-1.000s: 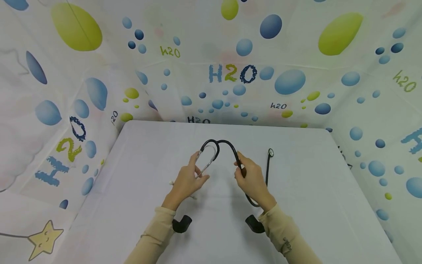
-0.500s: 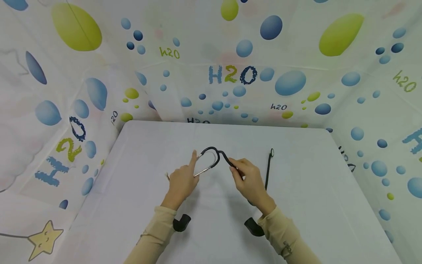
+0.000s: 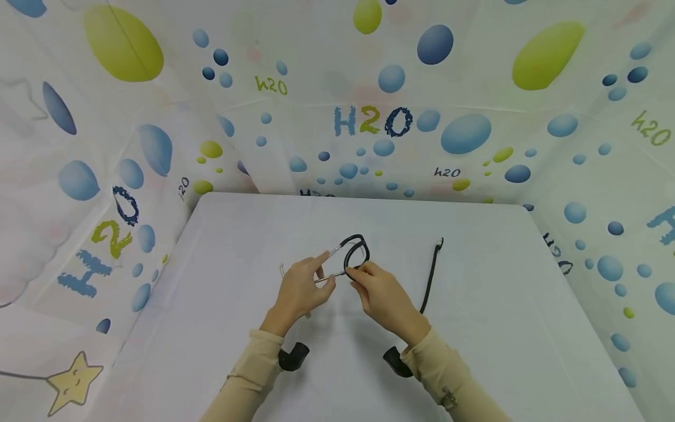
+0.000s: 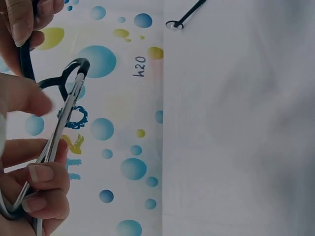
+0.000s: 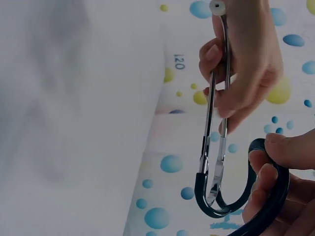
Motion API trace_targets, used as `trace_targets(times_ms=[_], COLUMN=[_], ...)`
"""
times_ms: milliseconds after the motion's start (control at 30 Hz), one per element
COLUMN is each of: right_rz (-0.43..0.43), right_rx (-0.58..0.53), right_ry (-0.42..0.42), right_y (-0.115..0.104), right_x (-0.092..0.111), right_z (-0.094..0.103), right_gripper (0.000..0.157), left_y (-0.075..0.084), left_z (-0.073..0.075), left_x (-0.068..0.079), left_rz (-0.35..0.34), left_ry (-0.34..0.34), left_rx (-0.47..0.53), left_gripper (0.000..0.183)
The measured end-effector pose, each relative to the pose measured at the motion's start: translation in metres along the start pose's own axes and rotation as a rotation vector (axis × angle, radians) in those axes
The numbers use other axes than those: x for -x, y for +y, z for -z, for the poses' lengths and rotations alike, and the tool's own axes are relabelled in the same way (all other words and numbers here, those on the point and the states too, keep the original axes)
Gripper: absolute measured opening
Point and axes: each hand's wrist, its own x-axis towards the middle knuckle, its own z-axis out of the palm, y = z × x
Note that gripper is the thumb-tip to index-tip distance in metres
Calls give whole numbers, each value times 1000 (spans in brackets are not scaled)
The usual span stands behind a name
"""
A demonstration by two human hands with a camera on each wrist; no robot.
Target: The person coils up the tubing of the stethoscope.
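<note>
Stethoscope [image 3: 360, 237]: held up between both hands, over the middle of the tabletop.
Left hand [image 3: 302, 286]: fingers curled round the metal ear tubes [image 5: 210, 110].
Right hand [image 3: 385, 300]: black tubing [image 5: 268, 211] pinched between thumb and fingers, close to the fork.
Ear tubes: polished silvery metal, slim, round, bent near the tips; pale ear tip [image 5: 217, 7] seen on one end.
Tubing: smooth, matte black, flexible; split into a Y and bowed into a tight loop just beside the right fingertips.
Chest piece [image 3: 439, 242]: small, round, seen nearly edge-on in head view; tubing run down from it toward the right wrist. Contact with the tabletop can't be told.
Sleeves [image 3: 448, 366]: beige, soft knit look, creased; black curved pieces [image 3: 293, 357] seen beside both cuffs.
Tabletop: plain white, matte, faintly shadowed below the hands.
Backdrop [image 3: 316, 53]: white sheeting on three sides, lightly creased, printed with blue and lime drops, "H2O" lettering, yellow star at lower left.
</note>
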Motion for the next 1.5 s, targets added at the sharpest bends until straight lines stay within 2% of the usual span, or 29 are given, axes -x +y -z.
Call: trace_targets(times_ms=[133, 300, 533, 633, 867, 1000, 1133, 1200, 1300, 1400, 1500], right_rz=[-9, 1, 5, 19, 0, 15, 31, 27, 6, -27, -48], right_rx=[24, 28, -48, -44, -37, -19, 70, 119, 152, 136, 94], right_ry=[-63, -80, -34, -33, -39, -12, 7, -32, -172, -341, -450], right_y=[-1, 1, 6, 6, 5, 4, 3, 1, -2, -5, -7], right_x=[-2, -1, 0, 2, 9, 11, 10, 9, 7, 3, -3], right_z=[1, -2, -9, -11, -6, 5, 20, 27, 33, 34, 31], right_gripper=[23, 26, 30, 29, 30, 25, 21, 19, 19, 21, 18], left_y=[4, 9, 12, 12, 6, 1, -3, -4, -2, 1, 5], left_z=[-2, -4, -5, -6, -6, -3, -1, 0, 1, 0, -1], left_x=[-1, -2, -1, 0, 1, 2, 4, 5, 5, 6, 7], left_rz=[-19, -53, -52, -57, -76, -79, -71, -69, -65, -65, -80], left_ry=[54, 107, 156, 173, 235, 225, 179, 155, 108, 55, 19], left_rx=[59, 71, 32, 25, -41, -91, -127, -130, -115, -102, -92], left_gripper=[35, 30, 24, 23, 33, 36, 36, 35, 34, 36, 37])
